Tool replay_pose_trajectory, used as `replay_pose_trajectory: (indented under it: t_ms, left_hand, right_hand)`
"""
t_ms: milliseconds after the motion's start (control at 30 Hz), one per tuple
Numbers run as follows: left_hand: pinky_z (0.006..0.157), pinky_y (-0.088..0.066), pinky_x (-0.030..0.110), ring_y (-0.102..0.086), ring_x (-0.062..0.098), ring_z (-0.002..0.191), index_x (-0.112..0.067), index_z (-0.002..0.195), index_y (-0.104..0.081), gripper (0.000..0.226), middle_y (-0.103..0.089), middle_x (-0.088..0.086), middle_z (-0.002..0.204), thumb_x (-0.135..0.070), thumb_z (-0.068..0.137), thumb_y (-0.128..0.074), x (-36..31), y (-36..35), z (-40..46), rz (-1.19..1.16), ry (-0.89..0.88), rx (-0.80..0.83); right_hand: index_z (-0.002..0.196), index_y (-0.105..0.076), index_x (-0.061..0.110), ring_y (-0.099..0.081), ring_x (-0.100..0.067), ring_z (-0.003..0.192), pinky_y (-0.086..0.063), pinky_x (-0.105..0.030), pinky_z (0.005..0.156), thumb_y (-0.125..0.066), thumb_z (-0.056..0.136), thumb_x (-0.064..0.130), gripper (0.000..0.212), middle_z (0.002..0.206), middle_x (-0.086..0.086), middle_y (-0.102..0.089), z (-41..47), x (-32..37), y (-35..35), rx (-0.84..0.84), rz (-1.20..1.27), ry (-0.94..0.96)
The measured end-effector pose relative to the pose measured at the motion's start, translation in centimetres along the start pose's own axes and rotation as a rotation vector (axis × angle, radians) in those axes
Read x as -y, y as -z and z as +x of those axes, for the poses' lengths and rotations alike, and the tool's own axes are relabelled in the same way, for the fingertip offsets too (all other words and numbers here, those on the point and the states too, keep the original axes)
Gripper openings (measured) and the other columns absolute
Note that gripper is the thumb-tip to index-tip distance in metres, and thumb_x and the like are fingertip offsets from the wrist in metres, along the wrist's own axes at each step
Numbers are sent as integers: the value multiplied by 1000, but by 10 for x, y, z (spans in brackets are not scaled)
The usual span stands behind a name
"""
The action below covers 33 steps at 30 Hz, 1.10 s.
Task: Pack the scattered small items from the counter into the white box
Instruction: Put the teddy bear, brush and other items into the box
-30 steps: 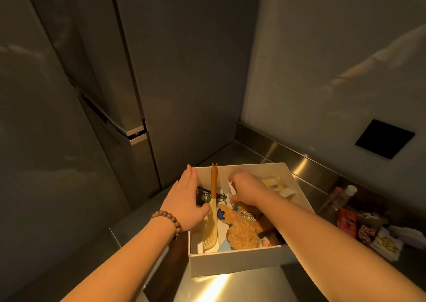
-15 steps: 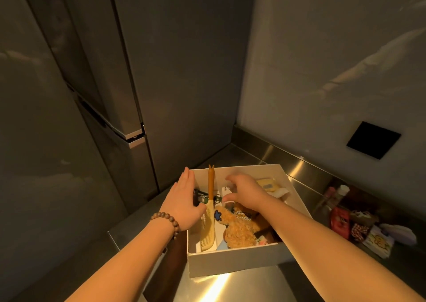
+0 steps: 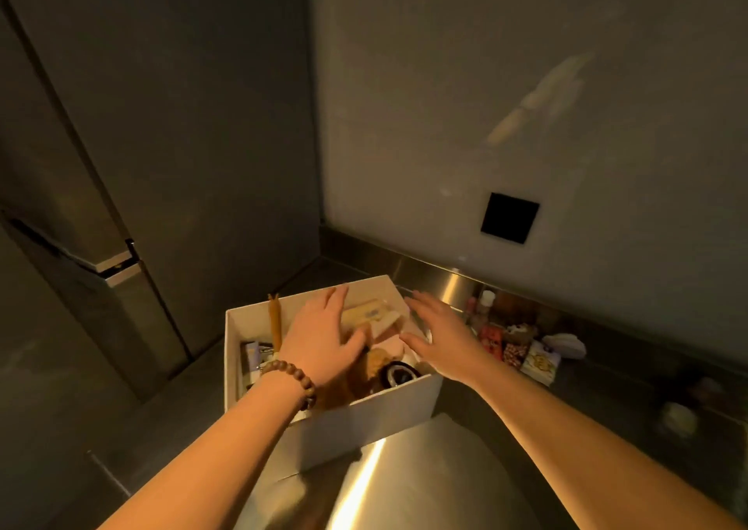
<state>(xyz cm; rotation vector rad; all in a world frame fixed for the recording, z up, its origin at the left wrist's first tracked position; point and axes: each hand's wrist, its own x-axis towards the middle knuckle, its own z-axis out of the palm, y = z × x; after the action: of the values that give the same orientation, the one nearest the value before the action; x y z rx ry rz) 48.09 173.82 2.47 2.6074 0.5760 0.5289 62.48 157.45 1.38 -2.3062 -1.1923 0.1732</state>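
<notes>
White box [image 3: 356, 428] on my counter [image 3: 404, 485], long axis running away toward the wall, my left hand [image 3: 319, 343] flat with fingers spread over its contents, my right hand [image 3: 443, 337] spread wide over its right rim, holding nothing.

Moved the left hand [image 3: 319, 337] from the left wall of the white box [image 3: 364, 424] to above its contents, fingers spread flat. Lifted the right hand [image 3: 441, 337] out from among the items and spread it open over the box's right side. Covered the comb [image 3: 275, 319] in part with the left hand. Turned the view rightward, bringing more counter items [image 3: 522, 347] into sight.
</notes>
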Motion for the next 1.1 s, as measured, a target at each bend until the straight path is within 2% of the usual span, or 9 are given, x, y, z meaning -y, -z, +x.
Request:
replay_pose_trajectory:
  t_ms: [133,300,400,500,600,767,867,967,1100]
  left_hand:
    - [106,-32,35,-37,20,129,-25,144,-27,69,-36,3,145,-55,84,-47,-68,-44,15,-47,-93,22]
    - [102,-33,30,-40,21,123,-23,142,-30,67,-42,4,137,-48,84,-51,-136,-114,20,-135,-217,148]
    - [104,-33,32,-39,20,124,-28,141,-29,66,-41,3,138,-46,82,-54,-154,-162,21,-175,-201,238]
    - [107,-33,37,-34,23,128,-30,143,-23,74,-35,4,143,-47,78,-56,-159,-204,33,-138,-111,288]
    - [110,-29,45,-26,27,134,-31,143,-17,83,-24,4,149,-53,74,-58,-160,-238,52,-104,-37,304]
    - [112,-21,52,-8,31,141,-35,140,-15,95,-10,3,154,-83,62,-39,-163,-287,80,-46,41,287]
    - [112,-16,54,-1,29,143,-43,142,-7,95,-5,-3,156,-90,62,-28,-162,-308,88,-56,43,310]
    - [111,-18,54,-5,27,142,-47,141,-10,82,-16,-7,153,-83,71,-30,-160,-317,91,-73,28,303]
    - [110,-25,48,-19,26,138,-44,139,-23,60,-35,-6,145,-57,85,-46,-152,-317,90,-90,-13,258]
  right_hand:
    - [146,-35,24,-25,-17,142,-26,-35,115,-59,92,31,60,154,3,-27,-34,-48,21,-46,33,-124]
    - [134,-51,24,-44,-16,127,-37,-35,109,-61,90,19,45,137,1,-46,-75,-113,35,-116,177,-233]
    - [126,-56,18,-47,-20,123,-38,-30,106,-65,87,13,40,131,-3,-50,-93,-153,36,-185,173,-299]
    - [126,-56,15,-46,-22,124,-43,-38,103,-72,81,14,48,134,-7,-46,-98,-197,42,-265,115,-327]
    - [132,-52,23,-38,-29,130,-40,-45,104,-72,81,19,54,142,-9,-38,-89,-235,50,-289,55,-446]
    - [139,-44,22,-42,-25,123,-40,-34,101,-67,86,20,58,138,-6,-42,-65,-281,46,-251,38,-428]
    - [140,-43,20,-47,-22,117,-41,-30,98,-65,88,22,56,133,-5,-43,-59,-294,36,-220,54,-434]
    - [131,-51,22,-51,-20,110,-42,-25,92,-64,88,23,44,126,-3,-42,-57,-299,27,-233,57,-437]
    - [120,-53,21,-49,-17,111,-44,-25,90,-63,89,25,34,126,-1,-46,-54,-293,17,-223,107,-410]
